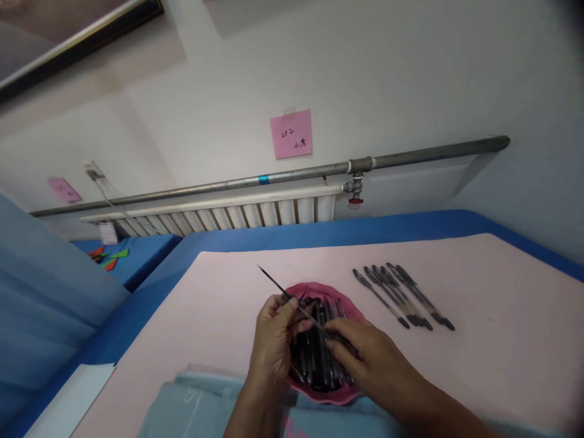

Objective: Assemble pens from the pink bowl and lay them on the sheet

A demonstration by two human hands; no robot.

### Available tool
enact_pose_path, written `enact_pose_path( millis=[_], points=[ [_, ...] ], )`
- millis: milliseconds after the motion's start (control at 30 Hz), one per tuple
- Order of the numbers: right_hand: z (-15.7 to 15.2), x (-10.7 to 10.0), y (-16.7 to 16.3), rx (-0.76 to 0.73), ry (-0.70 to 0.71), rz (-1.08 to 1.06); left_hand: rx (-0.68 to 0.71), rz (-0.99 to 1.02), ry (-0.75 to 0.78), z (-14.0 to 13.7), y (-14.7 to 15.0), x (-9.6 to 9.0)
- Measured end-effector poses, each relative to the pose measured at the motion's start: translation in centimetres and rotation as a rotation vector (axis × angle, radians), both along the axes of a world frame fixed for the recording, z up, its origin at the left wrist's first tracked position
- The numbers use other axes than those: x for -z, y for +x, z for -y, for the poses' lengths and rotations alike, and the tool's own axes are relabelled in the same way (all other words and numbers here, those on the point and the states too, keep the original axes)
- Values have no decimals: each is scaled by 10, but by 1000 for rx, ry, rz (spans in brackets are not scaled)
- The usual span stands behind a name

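My left hand is closed in a pinch around a thin dark pen refill, whose tip points up and to the left. The refill's other end runs to my right hand, which is closed around a dark pen barrel. Whether the refill sits inside the barrel cannot be made out. Both hands are over a pink scalloped basket. Dark pen parts fill it, partly hidden by my fingers.
Several capped pens lie in a slanted row on the pink table sheet, right of the basket. Light blue cloth is at the near edge. Behind the blue table edge are a radiator and a pipe.
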State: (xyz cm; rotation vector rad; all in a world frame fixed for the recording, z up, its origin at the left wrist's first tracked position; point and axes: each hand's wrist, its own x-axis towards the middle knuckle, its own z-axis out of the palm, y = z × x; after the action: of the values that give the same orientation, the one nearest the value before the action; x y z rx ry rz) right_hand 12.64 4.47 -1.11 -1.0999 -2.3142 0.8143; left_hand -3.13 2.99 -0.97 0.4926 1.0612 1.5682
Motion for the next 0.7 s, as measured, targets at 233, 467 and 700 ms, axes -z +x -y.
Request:
enact_pose_path(
  millis=[233,467,700],
  points=[
    [1,-1,0,-5,37,2,-9,-1,-8,1,0,-2],
    [0,2,1,-27,66,-21,-11,-12,-18,2,1,-4],
    [0,1,0,-21,9,-65,12,-50,-2,3,3,-3]
  ],
)
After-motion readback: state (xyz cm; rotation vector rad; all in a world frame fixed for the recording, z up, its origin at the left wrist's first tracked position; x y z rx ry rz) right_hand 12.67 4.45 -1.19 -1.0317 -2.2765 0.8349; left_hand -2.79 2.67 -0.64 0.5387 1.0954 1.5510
